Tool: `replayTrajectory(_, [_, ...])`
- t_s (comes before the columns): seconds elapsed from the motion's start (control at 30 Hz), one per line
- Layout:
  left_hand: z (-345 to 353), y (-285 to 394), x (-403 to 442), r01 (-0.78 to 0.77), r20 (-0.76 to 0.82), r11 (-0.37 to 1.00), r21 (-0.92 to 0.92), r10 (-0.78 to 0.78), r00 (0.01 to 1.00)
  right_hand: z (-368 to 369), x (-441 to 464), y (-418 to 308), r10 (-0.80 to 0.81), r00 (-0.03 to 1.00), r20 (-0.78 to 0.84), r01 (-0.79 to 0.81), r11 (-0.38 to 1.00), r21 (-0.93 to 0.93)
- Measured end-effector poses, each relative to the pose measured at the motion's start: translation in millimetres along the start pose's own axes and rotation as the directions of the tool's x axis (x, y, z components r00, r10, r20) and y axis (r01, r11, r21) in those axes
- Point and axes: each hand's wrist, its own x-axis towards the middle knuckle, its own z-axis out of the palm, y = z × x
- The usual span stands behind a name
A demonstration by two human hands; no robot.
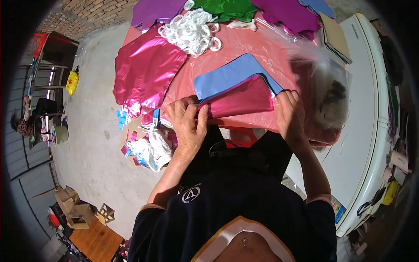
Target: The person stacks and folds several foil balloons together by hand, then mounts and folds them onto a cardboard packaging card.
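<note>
A stack of thin pink and blue sheets [244, 100] lies on the pink plastic table cover [244, 39], blue underneath and showing at the back, shiny pink on top. My left hand [187, 120] grips its near left corner, thumb and fingers closed on the edge. At the right corner, my right hand [290, 111] pinches the edge between thumb and fingers. Left of the stack is a large shiny pink foil bag [146, 65], gathered at its lower end. A heap of white loops [192, 31] sits behind it, seemingly elastic or cord.
Purple [157, 11], green [227, 8] and magenta pieces [290, 17] lie along the back. A clear plastic bag [329, 94] with dark bits stands right, beside a white appliance lying flat [366, 78]. White scraps [152, 148] sit below left. A person [28, 115] is far left.
</note>
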Motion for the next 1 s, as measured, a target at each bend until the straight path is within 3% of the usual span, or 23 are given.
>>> replayTrajectory(0.1, [2, -3, -1, -0.008, -0.010, 1.000, -0.016, 0.008, 1.000, 1, 1, -2, 0.014, 1.000, -0.005, -0.014, 1.000, 0.002])
replayTrajectory(0.2, [2, -4, -1, -0.023, -0.016, 0.999, -0.032, 0.022, 1.000, -9, 3, -1, -0.024, 0.999, 0.034, 0.019, 0.991, 0.131])
replayTrajectory(0.3, [3, -5, 2, -0.067, -0.042, 0.997, -0.049, 0.065, 0.997, -25, 4, -6, 0.017, 0.987, 0.162, -0.053, 0.974, 0.222])
replayTrajectory(0.4, [4, -8, 7, -0.159, -0.084, 0.985, -0.070, 0.153, 0.985, -20, 1, 4, -0.068, 0.995, 0.073, 0.051, 0.976, 0.211])
replayTrajectory(0.5, [4, -14, 10, -0.260, -0.089, 0.964, -0.052, 0.255, 0.963, -4, -2, 18, -0.281, 0.937, -0.209, 0.309, 0.944, 0.116])
replayTrajectory(0.53, [4, -17, 11, -0.299, -0.082, 0.953, -0.051, 0.294, 0.952, -1, -2, 19, -0.330, 0.915, -0.232, 0.350, 0.936, 0.049])
replayTrajectory(0.63, [4, -26, 7, -0.360, -0.026, 0.931, -0.060, 0.359, 0.933, -4, -8, 15, -0.331, 0.937, -0.114, 0.336, 0.942, 0.020])
replayTrajectory(0.8, [4, -21, -6, -0.348, 0.066, 0.933, -0.094, 0.355, 0.933, -2, -11, 17, -0.266, 0.955, -0.130, 0.278, 0.956, 0.088])
replayTrajectory(1.0, [12, -23, -3, -0.325, 0.020, 0.939, -0.113, 0.329, 0.944, -8, -3, 28, -0.251, 0.965, -0.077, 0.263, 0.936, 0.234])
